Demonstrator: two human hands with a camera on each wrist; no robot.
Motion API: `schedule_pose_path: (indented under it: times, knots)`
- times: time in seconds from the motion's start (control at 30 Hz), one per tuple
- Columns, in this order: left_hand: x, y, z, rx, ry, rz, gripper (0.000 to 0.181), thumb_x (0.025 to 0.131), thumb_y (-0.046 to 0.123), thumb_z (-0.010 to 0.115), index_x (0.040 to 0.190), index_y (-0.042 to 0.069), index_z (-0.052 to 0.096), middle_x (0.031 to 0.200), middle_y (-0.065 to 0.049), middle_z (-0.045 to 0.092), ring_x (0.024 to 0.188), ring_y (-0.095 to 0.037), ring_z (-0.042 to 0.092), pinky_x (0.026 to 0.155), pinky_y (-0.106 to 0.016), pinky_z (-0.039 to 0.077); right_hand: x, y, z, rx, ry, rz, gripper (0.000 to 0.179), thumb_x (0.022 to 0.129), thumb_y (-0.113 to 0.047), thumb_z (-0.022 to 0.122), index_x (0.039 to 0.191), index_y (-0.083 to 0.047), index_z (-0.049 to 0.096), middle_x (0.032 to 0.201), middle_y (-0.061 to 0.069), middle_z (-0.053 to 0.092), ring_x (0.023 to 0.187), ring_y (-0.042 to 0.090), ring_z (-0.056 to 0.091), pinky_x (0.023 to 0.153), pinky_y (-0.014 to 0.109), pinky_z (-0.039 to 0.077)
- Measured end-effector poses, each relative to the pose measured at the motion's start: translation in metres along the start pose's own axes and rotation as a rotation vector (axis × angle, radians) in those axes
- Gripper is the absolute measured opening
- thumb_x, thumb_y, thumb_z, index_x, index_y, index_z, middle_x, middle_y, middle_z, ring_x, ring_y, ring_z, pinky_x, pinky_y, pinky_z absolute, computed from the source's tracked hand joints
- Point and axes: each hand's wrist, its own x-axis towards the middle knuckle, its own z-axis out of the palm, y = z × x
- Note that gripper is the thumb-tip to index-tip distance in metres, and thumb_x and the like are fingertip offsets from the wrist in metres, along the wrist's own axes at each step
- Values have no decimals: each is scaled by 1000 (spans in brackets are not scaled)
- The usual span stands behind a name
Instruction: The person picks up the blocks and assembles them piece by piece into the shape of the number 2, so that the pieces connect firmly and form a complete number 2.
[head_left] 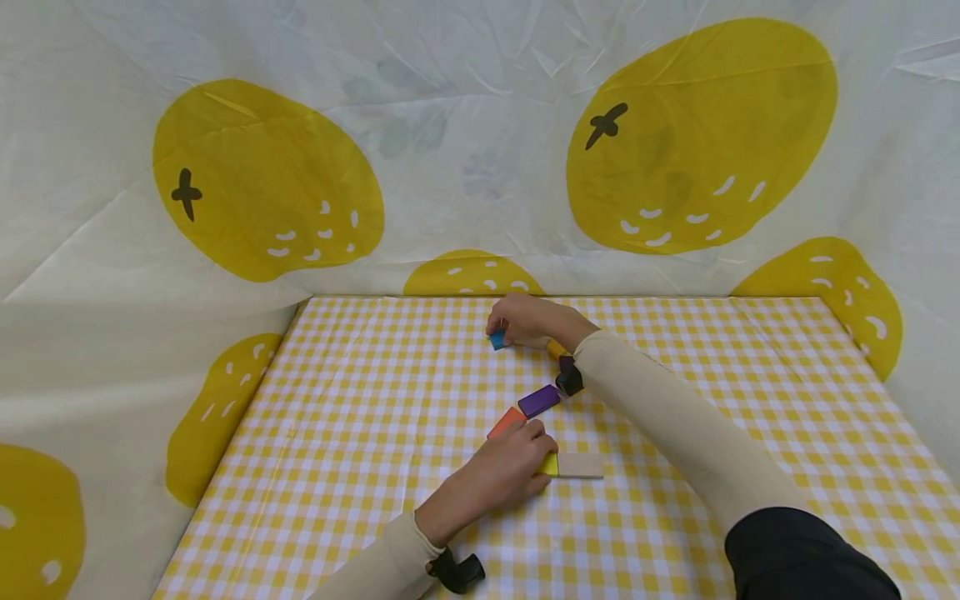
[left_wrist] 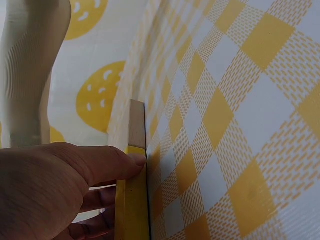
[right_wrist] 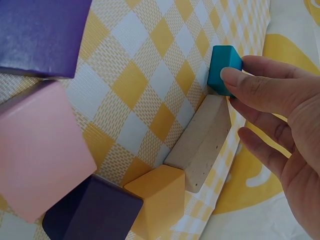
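At the far side of the cloth, my right hand (head_left: 536,318) pinches a small blue block (head_left: 497,339) between thumb and fingers. In the right wrist view that blue block (right_wrist: 216,67) meets the end of a bare wooden block (right_wrist: 197,140). Nearer me, my left hand (head_left: 498,467) holds a yellow block (head_left: 551,465), its thumb on one side and fingers on the other. End to end with the yellow one lies a pale wooden block (head_left: 580,465). An orange-red block (head_left: 506,421) shows just beyond the left hand, partly covered by it.
A curving row continues with a purple block (head_left: 539,402), a pink block (right_wrist: 42,155), a dark purple block (right_wrist: 95,215) and an orange-yellow block (right_wrist: 162,195). The right forearm passes over part of it. A yellow checked cloth (head_left: 360,433) covers the table; a fruit-print sheet (head_left: 465,167) hangs behind.
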Motion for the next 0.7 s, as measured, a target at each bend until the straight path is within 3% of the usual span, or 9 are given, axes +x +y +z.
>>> schedule_pose_path:
  times: [0.7]
  knots:
    - [-1,0,-1,-5,7,8,26,87,31,79,108,17,73,101,3,58,86,-10,53,74,-18,41,-5,0,2,18,7,-23,33,94,3,67,124,-8,73,120,8,69,116,25,65,99,35,51]
